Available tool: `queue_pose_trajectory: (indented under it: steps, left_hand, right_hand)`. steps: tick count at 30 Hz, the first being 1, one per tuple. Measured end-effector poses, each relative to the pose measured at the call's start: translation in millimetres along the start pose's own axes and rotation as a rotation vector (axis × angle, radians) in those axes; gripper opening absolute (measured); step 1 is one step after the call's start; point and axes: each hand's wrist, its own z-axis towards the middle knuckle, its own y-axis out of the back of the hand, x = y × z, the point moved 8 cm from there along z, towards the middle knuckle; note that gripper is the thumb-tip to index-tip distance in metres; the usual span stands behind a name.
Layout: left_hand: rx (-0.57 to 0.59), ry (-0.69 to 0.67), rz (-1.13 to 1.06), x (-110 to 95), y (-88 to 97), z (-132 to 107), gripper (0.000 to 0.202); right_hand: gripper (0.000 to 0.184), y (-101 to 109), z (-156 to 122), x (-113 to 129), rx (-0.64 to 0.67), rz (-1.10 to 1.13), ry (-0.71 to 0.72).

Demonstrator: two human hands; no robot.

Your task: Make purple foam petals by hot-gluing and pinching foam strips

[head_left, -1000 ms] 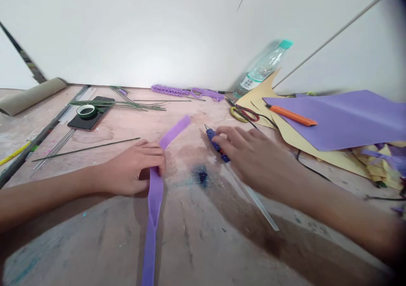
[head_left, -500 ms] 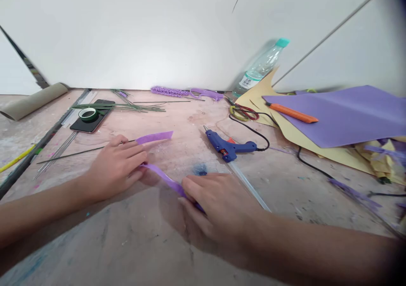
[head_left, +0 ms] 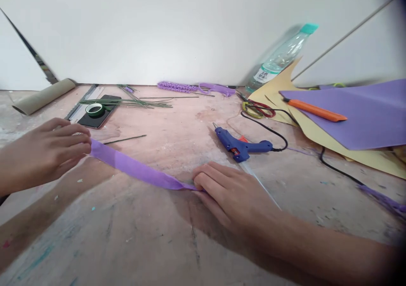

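Strip (head_left: pixel 136 170) of thin purple material is spanning the worktop (head_left: pixel 142 235) between the person's two hands, looking smooth and flat along its left part, then narrowing and creasing into a twisted fold at its right. Its long axis is slanting from the far left to the near right, sagging slightly midway. The left hand (head_left: pixel 60 146) is pinching the left end, fingers closing against the thumb; the right hand (head_left: pixel 230 189) is gripping the gathered right end between thumb and curled fingers.

A dark green wire (head_left: pixel 127 139) is lying just beyond the strip, its left part passing out of sight behind it. A blue glue gun (head_left: pixel 231 144) is resting beyond the right hand, its nozzle pointing far left and its clear glue stick (head_left: pixel 258 182) running close behind that hand. Farther off, scissors (head_left: pixel 258 108) are lying near a tilting bottle (head_left: pixel 282 62).
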Motion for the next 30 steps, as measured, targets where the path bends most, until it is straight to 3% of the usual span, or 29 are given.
queue_pose_trajectory:
  steps: [2, 3, 4, 7, 9, 13, 17, 21, 25, 30]
  left_hand:
    - [0.114, -0.004, 0.167, -15, -3.2, 5, 0.027]
    - [0.075, -0.02, 0.156, -31, 0.0, 11, 0.021]
    - [0.047, -0.062, 0.097, -50, 0.3, 18, 0.023]
    - [0.106, -0.08, -0.095, -100, -17.8, 46, 0.057]
    - [0.178, -0.02, -0.206, -116, -34.8, 65, 0.063]
    - [0.329, 0.217, -0.502, -108, -61.7, 87, 0.044]
    - [0.366, 0.333, -0.756, -103, -71.4, 84, 0.026]
    - [0.301, 0.415, -0.831, -102, -75.7, 69, 0.017]
    - [0.193, 0.376, -0.828, -104, -70.5, 65, 0.015]
    - [0.092, 0.351, -0.794, -100, -62.9, 67, 0.01]
  right_hand:
    - [0.017, 5, 5, 1, -0.036, -0.03, 0.033]
    - [0.019, 8, 8, 0, -0.037, -0.027, 0.028]
    - [0.02, 10, 11, -1, -0.035, -0.012, 0.014]
    - [0.022, 20, 19, -4, -0.033, 0.094, -0.046]
    - [0.02, 28, 22, -3, -0.061, 0.177, -0.056]
    - [0.024, 40, 21, 3, -0.177, 0.185, 0.018]
    - [0.026, 40, 22, 0, -0.206, 0.171, -0.018]
    - [0.014, 36, 29, -1, -0.155, 0.276, 0.001]
    - [0.011, 36, 32, -4, -0.138, 0.326, 0.003]
    - [0.015, 27, 29, -8, -0.035, 0.357, -0.138]
